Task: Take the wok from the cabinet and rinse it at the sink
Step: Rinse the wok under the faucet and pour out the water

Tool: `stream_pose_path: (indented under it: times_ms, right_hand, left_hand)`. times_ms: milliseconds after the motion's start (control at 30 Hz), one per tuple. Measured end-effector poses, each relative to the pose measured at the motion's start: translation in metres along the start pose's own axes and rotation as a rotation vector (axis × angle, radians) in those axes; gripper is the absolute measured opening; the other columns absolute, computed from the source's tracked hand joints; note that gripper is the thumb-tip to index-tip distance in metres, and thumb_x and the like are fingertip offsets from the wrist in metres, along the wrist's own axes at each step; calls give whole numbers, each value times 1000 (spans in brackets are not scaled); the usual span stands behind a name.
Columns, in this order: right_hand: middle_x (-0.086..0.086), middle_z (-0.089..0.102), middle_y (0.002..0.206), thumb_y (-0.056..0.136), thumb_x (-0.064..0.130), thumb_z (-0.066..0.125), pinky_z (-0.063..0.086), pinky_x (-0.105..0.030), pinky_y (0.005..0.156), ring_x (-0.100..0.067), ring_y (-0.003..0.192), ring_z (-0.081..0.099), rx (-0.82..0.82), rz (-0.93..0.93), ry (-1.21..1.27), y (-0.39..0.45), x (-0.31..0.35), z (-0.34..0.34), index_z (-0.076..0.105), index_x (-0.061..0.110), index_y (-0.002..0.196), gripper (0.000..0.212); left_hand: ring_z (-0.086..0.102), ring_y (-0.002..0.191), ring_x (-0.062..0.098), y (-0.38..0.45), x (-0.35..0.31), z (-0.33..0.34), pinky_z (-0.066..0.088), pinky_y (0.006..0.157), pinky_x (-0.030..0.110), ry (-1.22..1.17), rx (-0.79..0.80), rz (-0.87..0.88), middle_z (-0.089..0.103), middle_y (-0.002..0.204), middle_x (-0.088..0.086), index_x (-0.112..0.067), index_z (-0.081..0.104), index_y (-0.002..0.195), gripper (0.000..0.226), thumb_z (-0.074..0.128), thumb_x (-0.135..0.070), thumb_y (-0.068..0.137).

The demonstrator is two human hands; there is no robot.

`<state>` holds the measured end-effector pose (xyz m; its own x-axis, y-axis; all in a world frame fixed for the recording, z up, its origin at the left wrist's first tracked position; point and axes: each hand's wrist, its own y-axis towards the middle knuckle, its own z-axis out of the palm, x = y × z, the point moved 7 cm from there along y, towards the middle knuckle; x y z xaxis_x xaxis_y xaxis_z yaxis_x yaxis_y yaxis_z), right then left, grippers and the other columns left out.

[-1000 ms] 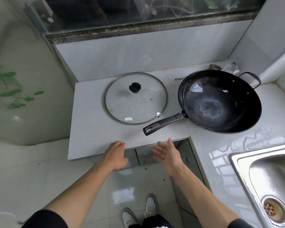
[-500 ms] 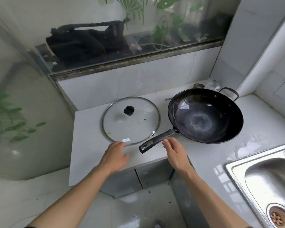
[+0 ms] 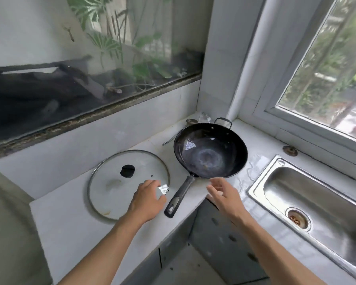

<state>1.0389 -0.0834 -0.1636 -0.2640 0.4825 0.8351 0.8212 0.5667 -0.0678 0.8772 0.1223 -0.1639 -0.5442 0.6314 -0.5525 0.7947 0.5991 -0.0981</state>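
A black wok (image 3: 211, 153) sits upright on the white counter, its long dark handle (image 3: 179, 197) pointing toward me past the counter's front edge. My right hand (image 3: 224, 195) hovers just right of that handle, below the wok's near rim, fingers spread and holding nothing. My left hand (image 3: 147, 199) is over the near right edge of a glass lid (image 3: 119, 182) with a black knob, fingers relaxed; contact with the lid is unclear. A steel sink (image 3: 312, 204) with a drain lies at the right.
Behind the wok a metal utensil (image 3: 170, 139) lies by the corner with some small clutter. A window (image 3: 327, 64) rises above the sink. Grey cabinet fronts (image 3: 220, 243) stand below the counter edge. A glass partition with plants runs along the back.
Both hands rose from the counter's front edge: the left over the lid's rim, the right to beside the wok handle. My view lifted and turned right, showing the window.
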Motion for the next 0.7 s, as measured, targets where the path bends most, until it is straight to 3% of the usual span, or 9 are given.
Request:
stream_pose_path:
  times_ms: [333,433,567,700]
  right_hand:
    - [4,61,126,94,37,61,49,-33,95,-11,109,57,-219,8,-248,-44,11,-73,57,22,128,38]
    - [2,60,128,94,36,61,47,-27,90,-11,109,57,-254,25,-257,-51,2,-94,56,22,128,37]
    - [1,61,128,93,36,62,48,-35,97,-15,112,57,-283,17,-277,-52,-14,-118,56,20,129,40]
    - [2,60,130,94,36,61,46,-34,99,-14,114,56,-259,14,-258,-33,-41,-143,55,20,130,40]
  left_hand:
    - [49,115,25,26,-49,5,44,96,37,-51,43,144,53,127,2,-19,52,123,41,56,-36,86]
    - [50,110,24,29,-69,17,43,90,34,-49,45,191,54,121,1,-21,53,117,36,57,-37,84]
    - [51,106,21,36,-87,39,41,86,31,-20,59,209,55,117,-1,-23,54,116,35,59,-36,83]
    - [52,110,24,51,-106,63,44,93,36,29,67,198,55,122,4,-18,53,122,41,60,-33,84]
